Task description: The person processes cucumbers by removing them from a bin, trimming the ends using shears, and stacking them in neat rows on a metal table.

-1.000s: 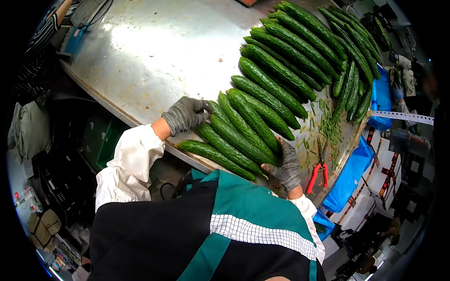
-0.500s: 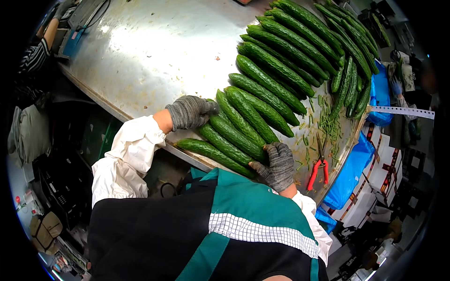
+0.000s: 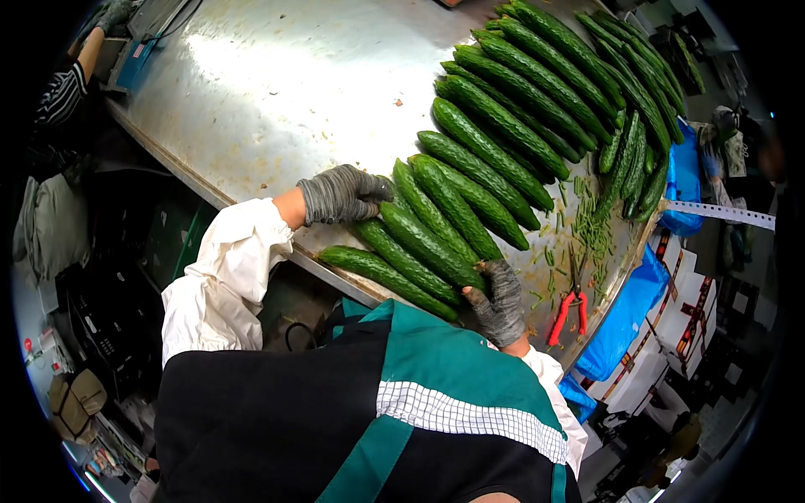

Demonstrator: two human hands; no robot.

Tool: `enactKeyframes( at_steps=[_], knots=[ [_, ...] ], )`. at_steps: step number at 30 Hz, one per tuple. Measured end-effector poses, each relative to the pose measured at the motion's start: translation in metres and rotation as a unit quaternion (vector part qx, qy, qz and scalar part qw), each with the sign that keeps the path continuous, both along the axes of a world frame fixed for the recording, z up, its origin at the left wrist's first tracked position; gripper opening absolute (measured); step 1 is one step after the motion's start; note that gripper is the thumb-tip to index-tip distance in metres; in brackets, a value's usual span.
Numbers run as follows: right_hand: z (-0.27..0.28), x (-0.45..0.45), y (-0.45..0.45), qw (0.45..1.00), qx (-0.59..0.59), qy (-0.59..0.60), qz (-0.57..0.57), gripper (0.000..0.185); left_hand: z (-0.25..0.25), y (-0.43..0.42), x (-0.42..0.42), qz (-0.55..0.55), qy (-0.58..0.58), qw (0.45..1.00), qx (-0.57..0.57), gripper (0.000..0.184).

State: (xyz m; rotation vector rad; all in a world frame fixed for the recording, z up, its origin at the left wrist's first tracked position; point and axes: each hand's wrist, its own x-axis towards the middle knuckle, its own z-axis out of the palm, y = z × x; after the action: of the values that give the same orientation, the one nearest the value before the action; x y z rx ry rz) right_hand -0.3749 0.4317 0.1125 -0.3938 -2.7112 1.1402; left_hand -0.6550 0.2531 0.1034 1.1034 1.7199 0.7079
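Observation:
A long, ridged green cucumber (image 3: 430, 248) lies between my hands, slanting down to the right. At its upper-left end my left hand (image 3: 342, 194), in a grey knit glove, has its fingers closed on the tip. My right hand (image 3: 500, 307), gloved the same way with the thumb tip bare, pinches the lower-right end. Just below it rest another cucumber (image 3: 402, 266) and, nearest the table edge, one more cucumber (image 3: 377, 277). Above, a cucumber (image 3: 457, 205) leads into a long row of them, laid side by side. My fingers hide both ends of the held one.
Red-handled snips (image 3: 569, 314) lie on the metal table (image 3: 277, 109), near green trimmings (image 3: 594, 230). More cucumbers are heaped at the upper right. Blue plastic (image 3: 616, 314) and white boxes (image 3: 671, 310) stand beyond the right edge. Another person's arm (image 3: 88, 54) shows at the upper left.
The cucumber between my hands now sits a little higher over its neighbours, with both hands closed at its ends. My right hand's fingers have drawn in around the tip. The view has shifted slightly.

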Motion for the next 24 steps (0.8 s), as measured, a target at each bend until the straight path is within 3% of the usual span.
enactKeyframes(
  at_steps=[2, 9, 12, 14, 18, 21, 23, 24],
  knots=[
    [-0.004, 0.004, 0.001, 0.995, -0.098, 0.009, -0.031, 0.034, 0.005, -0.001, 0.001, 0.049, -0.042, 0.998, -0.029, 0.032],
    [0.001, 0.003, 0.009, 0.998, -0.066, -0.003, -0.017, 0.034, 0.012, 0.0, -0.001, 0.06, -0.097, 0.993, 0.018, 0.032],
    [0.003, 0.005, 0.012, 0.998, -0.063, -0.015, -0.001, 0.033, 0.016, 0.003, 0.0, 0.018, -0.003, 1.0, 0.021, 0.029],
    [-0.001, 0.01, 0.014, 0.989, -0.119, -0.083, -0.014, 0.037, 0.017, 0.006, -0.001, -0.068, 0.099, 0.993, 0.017, 0.028],
    [-0.001, 0.006, 0.016, 0.99, -0.134, -0.036, -0.012, 0.03, 0.022, 0.008, 0.0, -0.094, 0.158, 0.983, -0.009, 0.025],
    [-0.015, 0.012, 0.021, 0.998, -0.057, -0.019, 0.035, 0.027, 0.021, 0.005, -0.001, 0.005, 0.093, 0.994, 0.063, 0.022],
    [-0.017, 0.011, 0.019, 0.999, 0.027, -0.011, 0.019, 0.025, 0.032, 0.008, -0.003, 0.13, -0.03, 0.986, -0.103, 0.02],
    [-0.013, 0.008, 0.018, 0.999, 0.027, -0.011, 0.019, 0.025, 0.023, 0.0, -0.005, 0.184, -0.057, 0.979, -0.068, 0.019]
  ],
)
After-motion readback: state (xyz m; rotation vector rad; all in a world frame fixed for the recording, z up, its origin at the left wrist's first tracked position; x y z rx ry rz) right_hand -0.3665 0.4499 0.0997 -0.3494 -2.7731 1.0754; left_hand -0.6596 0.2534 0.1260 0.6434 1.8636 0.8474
